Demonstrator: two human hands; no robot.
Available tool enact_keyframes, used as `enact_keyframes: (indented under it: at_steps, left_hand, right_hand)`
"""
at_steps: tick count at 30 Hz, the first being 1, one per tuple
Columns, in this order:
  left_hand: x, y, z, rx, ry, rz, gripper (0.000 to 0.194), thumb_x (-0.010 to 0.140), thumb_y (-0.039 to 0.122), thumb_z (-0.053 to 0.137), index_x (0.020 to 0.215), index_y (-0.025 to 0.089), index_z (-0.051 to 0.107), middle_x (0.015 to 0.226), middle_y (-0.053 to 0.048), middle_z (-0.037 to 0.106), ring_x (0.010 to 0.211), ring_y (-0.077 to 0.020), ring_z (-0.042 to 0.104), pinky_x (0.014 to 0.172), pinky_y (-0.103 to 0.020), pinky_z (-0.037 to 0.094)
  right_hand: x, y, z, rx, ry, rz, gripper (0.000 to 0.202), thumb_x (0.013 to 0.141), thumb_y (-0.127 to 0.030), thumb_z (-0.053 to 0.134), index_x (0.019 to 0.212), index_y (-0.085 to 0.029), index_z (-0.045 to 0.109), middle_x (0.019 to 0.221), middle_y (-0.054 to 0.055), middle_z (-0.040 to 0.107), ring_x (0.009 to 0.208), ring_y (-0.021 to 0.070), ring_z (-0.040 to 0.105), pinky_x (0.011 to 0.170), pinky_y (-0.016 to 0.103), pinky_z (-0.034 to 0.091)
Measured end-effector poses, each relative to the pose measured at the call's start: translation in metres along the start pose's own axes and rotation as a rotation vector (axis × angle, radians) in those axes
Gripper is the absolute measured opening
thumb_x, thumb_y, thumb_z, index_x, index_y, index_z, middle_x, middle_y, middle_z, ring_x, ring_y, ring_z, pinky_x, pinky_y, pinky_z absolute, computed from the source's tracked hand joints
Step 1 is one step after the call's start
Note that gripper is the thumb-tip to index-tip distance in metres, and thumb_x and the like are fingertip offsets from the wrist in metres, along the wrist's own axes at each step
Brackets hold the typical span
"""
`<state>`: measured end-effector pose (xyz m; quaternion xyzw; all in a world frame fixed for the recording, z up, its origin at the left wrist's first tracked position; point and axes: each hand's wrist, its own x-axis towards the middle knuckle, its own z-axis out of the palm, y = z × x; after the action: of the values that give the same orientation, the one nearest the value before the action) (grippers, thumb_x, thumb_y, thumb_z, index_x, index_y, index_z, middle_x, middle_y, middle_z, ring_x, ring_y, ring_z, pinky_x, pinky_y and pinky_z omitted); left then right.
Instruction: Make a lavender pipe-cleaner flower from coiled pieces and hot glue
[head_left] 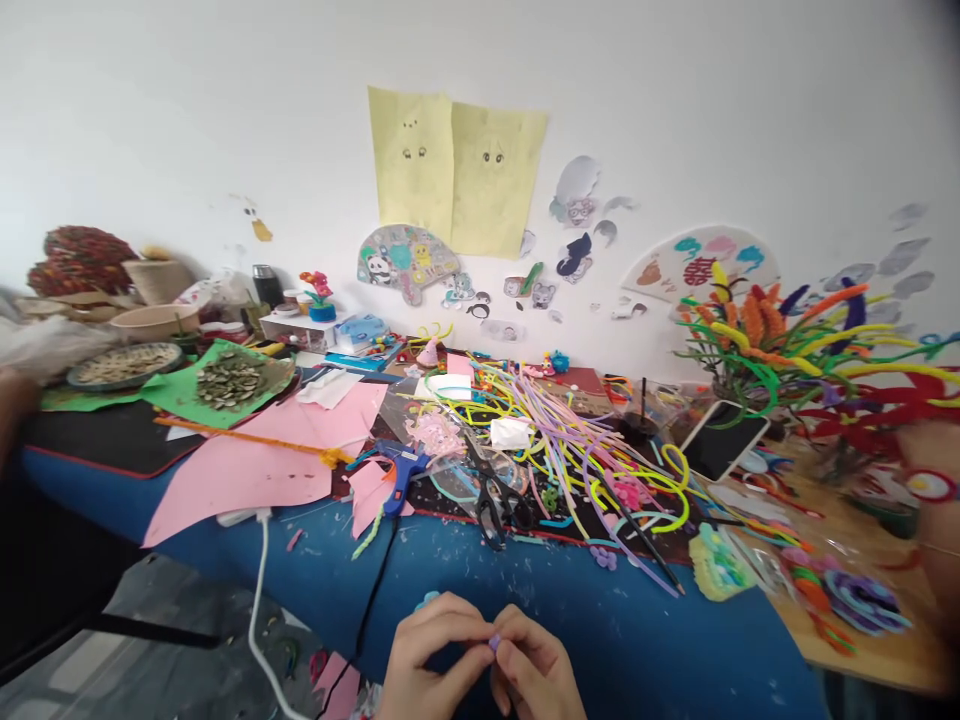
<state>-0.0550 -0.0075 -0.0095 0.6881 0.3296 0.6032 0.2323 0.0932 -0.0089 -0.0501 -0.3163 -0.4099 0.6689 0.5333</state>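
Both of my hands meet at the bottom centre, in front of the blue table cover [300, 545]. A small purple piece [494, 642] is pinched between the fingertips of my left hand [439, 655] and my right hand [534, 665]. Most of the piece is hidden by the fingers. Something light blue [427, 600] shows just behind my left hand. Beyond the hands lie black scissors [496, 500], a blue glue gun [405, 472] and a small purple fuzzy piece [604, 557] near the table's edge.
Yellow and purple pipe cleaners [555, 430] cover the middle. Pink paper [262, 465] and a green sheet [176, 385] lie left. A phone [724, 440] leans at the right, beside colourful pipe-cleaner stems [765, 330]. Other people's arms show at both sides. A white cable [259, 590] hangs down.
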Motion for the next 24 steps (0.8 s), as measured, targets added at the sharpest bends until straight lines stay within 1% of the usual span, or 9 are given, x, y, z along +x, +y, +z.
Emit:
enact_keyframes:
  at_steps: [4, 10, 12, 15, 18, 20, 21, 23, 24]
  left_hand:
    - [-0.005, -0.008, -0.006, -0.104, 0.041, -0.114, 0.016, 0.086, 0.034, 0.073, 0.082, 0.020, 0.079, 0.069, -0.007, 0.073, 0.063, -0.0161, 0.068, 0.058, -0.023, 0.054]
    - [-0.011, -0.026, -0.016, -0.458, 0.270, -0.560, 0.022, 0.077, 0.037, 0.081, 0.082, 0.016, 0.075, 0.069, -0.003, 0.068, 0.053, -0.0136, 0.064, 0.053, -0.023, 0.053]
    - [-0.007, -0.030, -0.023, -0.505, 0.327, -0.591, 0.023, 0.074, 0.037, 0.083, 0.079, 0.015, 0.075, 0.069, -0.003, 0.068, 0.052, -0.0135, 0.064, 0.052, -0.023, 0.054]
    - [0.000, -0.033, -0.040, -0.485, 0.360, -0.538, 0.021, 0.073, 0.033, 0.083, 0.069, 0.014, 0.075, 0.072, -0.004, 0.068, 0.052, -0.0130, 0.063, 0.052, -0.023, 0.054]
    - [0.005, -0.036, -0.059, -0.371, 0.441, -0.533, 0.020, 0.078, 0.033, 0.079, 0.072, 0.015, 0.073, 0.067, -0.002, 0.066, 0.057, -0.0135, 0.063, 0.057, -0.023, 0.054]
    - [0.009, -0.041, -0.071, -0.222, 0.484, -0.531, 0.020, 0.084, 0.034, 0.073, 0.079, 0.015, 0.071, 0.069, -0.002, 0.067, 0.065, -0.0158, 0.065, 0.065, -0.025, 0.055]
    - [0.012, -0.046, -0.077, -0.115, 0.503, -0.518, 0.020, 0.086, 0.035, 0.070, 0.082, 0.016, 0.070, 0.073, -0.003, 0.069, 0.071, -0.0177, 0.067, 0.070, -0.026, 0.056]
    - [0.018, -0.058, -0.087, 0.161, 0.537, -0.459, 0.021, 0.090, 0.038, 0.063, 0.089, 0.017, 0.067, 0.089, -0.008, 0.072, 0.088, -0.0226, 0.069, 0.080, -0.032, 0.056]
    - [0.022, -0.066, -0.091, 0.321, 0.544, -0.410, 0.023, 0.091, 0.040, 0.058, 0.089, 0.018, 0.064, 0.097, -0.010, 0.072, 0.097, -0.0253, 0.068, 0.086, -0.036, 0.055]
  right_hand:
    - [0.008, -0.006, 0.015, -0.077, 0.108, -0.088, 0.028, 0.078, -0.046, 0.077, 0.071, -0.019, 0.073, 0.070, -0.001, 0.053, 0.043, 0.0053, 0.041, 0.040, 0.021, 0.033]
    - [0.033, -0.007, 0.045, -0.230, 0.047, -0.199, 0.022, 0.083, -0.041, 0.073, 0.074, -0.021, 0.075, 0.075, 0.004, 0.060, 0.054, 0.0121, 0.051, 0.045, 0.025, 0.043]
    - [0.042, -0.005, 0.055, -0.344, 0.036, -0.284, 0.017, 0.086, -0.035, 0.069, 0.077, -0.022, 0.076, 0.076, 0.004, 0.062, 0.056, 0.0137, 0.055, 0.049, 0.026, 0.047]
    - [0.056, -0.007, 0.064, -0.594, -0.024, -0.529, 0.013, 0.089, -0.021, 0.065, 0.085, -0.026, 0.077, 0.076, 0.005, 0.068, 0.066, 0.0174, 0.063, 0.061, 0.028, 0.051]
    - [0.075, -0.021, 0.074, -0.795, -0.229, -0.656, 0.025, 0.093, -0.015, 0.056, 0.102, -0.028, 0.075, 0.086, 0.005, 0.074, 0.078, 0.0194, 0.066, 0.072, 0.030, 0.053]
    - [0.092, -0.032, 0.083, -0.944, -0.374, -0.556, 0.029, 0.097, -0.019, 0.048, 0.110, -0.028, 0.073, 0.098, 0.006, 0.075, 0.090, 0.0204, 0.068, 0.081, 0.031, 0.052]
    - [0.103, -0.037, 0.089, -1.041, -0.378, -0.471, 0.029, 0.099, -0.022, 0.046, 0.109, -0.027, 0.073, 0.103, 0.007, 0.075, 0.096, 0.0215, 0.068, 0.086, 0.033, 0.051]
    - [0.125, -0.040, 0.104, -1.332, -0.225, -0.175, 0.033, 0.101, -0.036, 0.043, 0.104, -0.023, 0.073, 0.101, 0.008, 0.076, 0.096, 0.0233, 0.071, 0.084, 0.032, 0.051]
    - [0.137, -0.038, 0.112, -1.405, -0.158, -0.097, 0.041, 0.100, -0.043, 0.043, 0.097, -0.017, 0.075, 0.095, 0.015, 0.076, 0.091, 0.0292, 0.072, 0.080, 0.038, 0.051]
